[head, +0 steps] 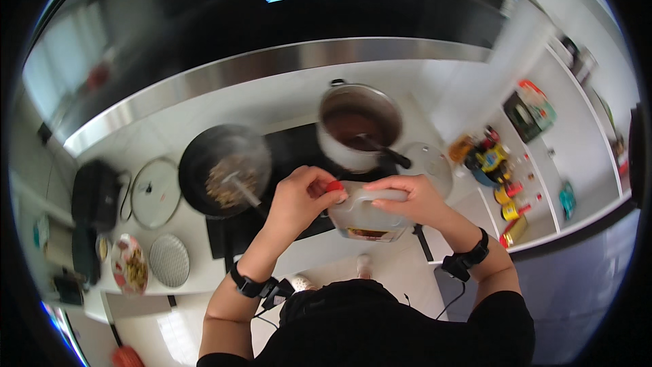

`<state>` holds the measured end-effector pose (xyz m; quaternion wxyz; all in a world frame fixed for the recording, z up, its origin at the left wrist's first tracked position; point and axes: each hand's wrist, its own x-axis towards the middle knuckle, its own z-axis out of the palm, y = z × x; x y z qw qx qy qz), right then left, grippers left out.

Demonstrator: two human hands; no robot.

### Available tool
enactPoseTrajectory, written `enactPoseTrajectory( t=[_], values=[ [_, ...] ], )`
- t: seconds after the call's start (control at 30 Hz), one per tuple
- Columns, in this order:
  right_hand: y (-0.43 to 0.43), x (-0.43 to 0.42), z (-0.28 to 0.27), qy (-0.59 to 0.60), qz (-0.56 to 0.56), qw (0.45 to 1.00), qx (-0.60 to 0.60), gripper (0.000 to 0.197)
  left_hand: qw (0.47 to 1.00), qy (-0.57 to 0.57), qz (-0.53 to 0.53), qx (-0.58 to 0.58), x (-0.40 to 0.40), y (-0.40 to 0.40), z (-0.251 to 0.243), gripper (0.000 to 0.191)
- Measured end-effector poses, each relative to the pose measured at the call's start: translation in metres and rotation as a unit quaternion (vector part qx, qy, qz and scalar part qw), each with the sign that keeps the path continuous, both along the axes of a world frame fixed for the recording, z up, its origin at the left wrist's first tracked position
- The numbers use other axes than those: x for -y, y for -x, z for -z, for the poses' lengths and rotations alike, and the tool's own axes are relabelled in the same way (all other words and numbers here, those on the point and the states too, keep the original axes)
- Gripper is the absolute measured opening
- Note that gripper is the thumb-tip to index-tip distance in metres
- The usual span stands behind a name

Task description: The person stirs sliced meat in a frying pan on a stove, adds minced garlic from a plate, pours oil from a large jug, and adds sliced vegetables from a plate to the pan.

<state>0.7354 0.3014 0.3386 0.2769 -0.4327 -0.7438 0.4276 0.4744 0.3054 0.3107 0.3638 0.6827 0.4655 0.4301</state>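
Observation:
My left hand (pixel 305 193) pinches the red cap (pixel 334 186) at the neck of a translucent plastic jug (pixel 367 216). Whether the cap is loose or still seated cannot be told. My right hand (pixel 407 196) grips the jug's handle, and the jug is held tilted in front of the stove, its cap towards the left. Left of my hands, a black wok (pixel 191 171) on the cooktop holds chopped pale food (pixel 221 186), with a spatula (pixel 242 188) resting in it. Behind the jug stands a deep metal pot (pixel 341 150) with dark reddish contents and a black-handled ladle (pixel 389 153).
Glass lids (pixel 155 196) (pixel 433 168) lie beside the wok and the pot. Left on the counter are a plate of food (pixel 133 267), a textured plate (pixel 169 260) and a black appliance (pixel 94 196). Shelves with bottles (pixel 491 158) stand right; a range hood (pixel 305 56) hangs above.

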Motion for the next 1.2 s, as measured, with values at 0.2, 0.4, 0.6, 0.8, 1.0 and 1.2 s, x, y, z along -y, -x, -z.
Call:
enactPoseTrajectory(
  t=[0.2,0.4,0.6,0.8,1.0,1.2],
  values=[
    [-0.106,0.034,0.006,-0.107,0.056,0.990,0.077,0.033,0.995,-0.027,0.091,-0.028,-0.009,-0.103,0.006,0.029],
    [-0.210,0.064,0.000,-0.184,0.134,0.964,0.137,0.029,0.985,-0.036,0.130,-0.105,-0.012,-0.223,-0.013,0.031],
    [-0.301,0.086,-0.019,-0.191,0.208,0.952,0.118,0.030,0.949,-0.132,0.282,-0.051,-0.028,-0.317,-0.026,0.031],
    [-0.365,0.099,-0.034,-0.139,0.262,0.954,0.047,0.032,0.914,-0.076,0.396,0.049,-0.048,-0.387,-0.024,0.031],
    [-0.401,0.107,-0.048,-0.094,0.310,0.945,-0.046,0.031,0.866,-0.056,0.488,0.092,-0.065,-0.436,-0.026,0.069],
    [-0.464,0.083,-0.080,-0.077,0.477,0.857,-0.179,0.026,0.912,-0.020,0.369,0.178,-0.065,-0.443,-0.022,0.113]
  ],
)
